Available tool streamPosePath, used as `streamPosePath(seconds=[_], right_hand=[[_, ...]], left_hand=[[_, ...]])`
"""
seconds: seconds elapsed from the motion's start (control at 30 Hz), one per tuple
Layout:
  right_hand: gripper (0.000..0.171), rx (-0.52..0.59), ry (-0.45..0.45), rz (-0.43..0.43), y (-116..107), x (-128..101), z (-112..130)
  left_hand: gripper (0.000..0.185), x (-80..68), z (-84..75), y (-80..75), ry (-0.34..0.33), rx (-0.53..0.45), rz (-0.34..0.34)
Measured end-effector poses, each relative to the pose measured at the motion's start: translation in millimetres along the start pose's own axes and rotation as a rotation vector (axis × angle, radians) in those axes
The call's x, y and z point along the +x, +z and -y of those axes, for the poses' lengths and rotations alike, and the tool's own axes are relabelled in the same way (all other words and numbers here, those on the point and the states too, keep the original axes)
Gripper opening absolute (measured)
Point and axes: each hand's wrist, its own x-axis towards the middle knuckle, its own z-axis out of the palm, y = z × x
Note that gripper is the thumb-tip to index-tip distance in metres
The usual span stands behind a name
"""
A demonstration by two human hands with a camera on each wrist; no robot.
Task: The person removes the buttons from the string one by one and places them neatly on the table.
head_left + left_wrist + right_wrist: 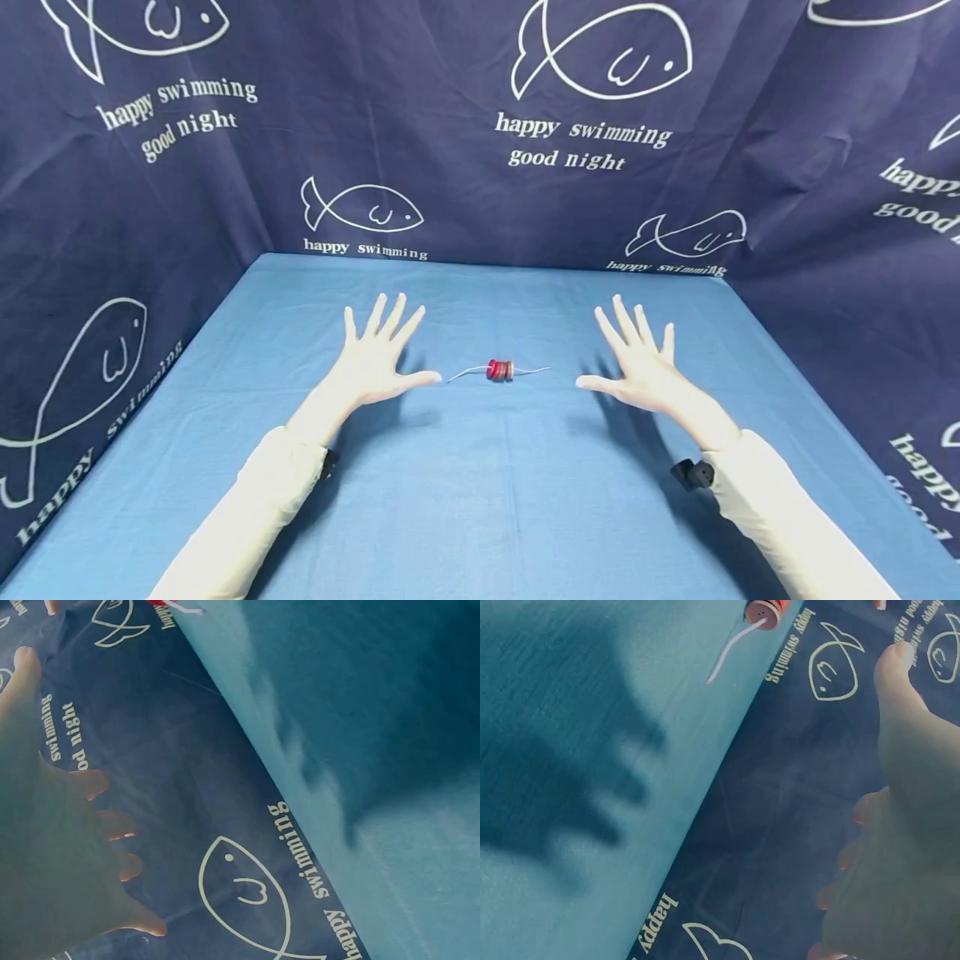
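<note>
A short stack of red and brownish buttons lies on its side on the blue cloth, between the two hands. White string runs out of both ends of the stack. In the right wrist view the end button shows its small holes and the loose string. My left hand hovers to the left of the buttons, fingers spread, its thumb pointing at the string's left end. To the right, my right hand is held with fingers spread too. Neither hand touches anything.
A light blue cloth covers the table. Dark blue curtains with white fish drawings and lettering stand behind it and on both sides. A small black device sits at the right wrist, and the hands cast shadows on the cloth.
</note>
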Motion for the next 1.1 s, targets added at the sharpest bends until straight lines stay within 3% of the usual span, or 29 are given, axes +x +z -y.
streamPosePath(seconds=[0.23, 0.4, 0.67, 0.87, 1.1], right_hand=[[0.092, 0.035, -0.042, -0.056, -5.4, 1.4, -1.7], [0.077, 0.067, -0.083, -0.117, -3.9, 3.4, -3.2], [0.057, 0.122, -0.153, -0.226, 0.8, 7.0, -6.8], [0.045, 0.152, -0.184, -0.268, 4.1, 8.4, -6.5], [0.042, 0.174, -0.276, -0.387, 11.7, 15.1, -2.6]], left_hand=[[0.092, 4.6, -1.3, -7.2, 0.022, -0.143, 0.020], [0.082, 6.1, 0.0, -5.7, 0.114, -0.216, -0.015], [0.067, 10.4, 2.8, -1.3, 0.194, -0.223, -0.095], [0.059, 14.4, 4.3, 2.0, 0.204, -0.227, -0.090], [0.054, 16.4, 1.5, 3.2, 0.203, -0.237, -0.084]])
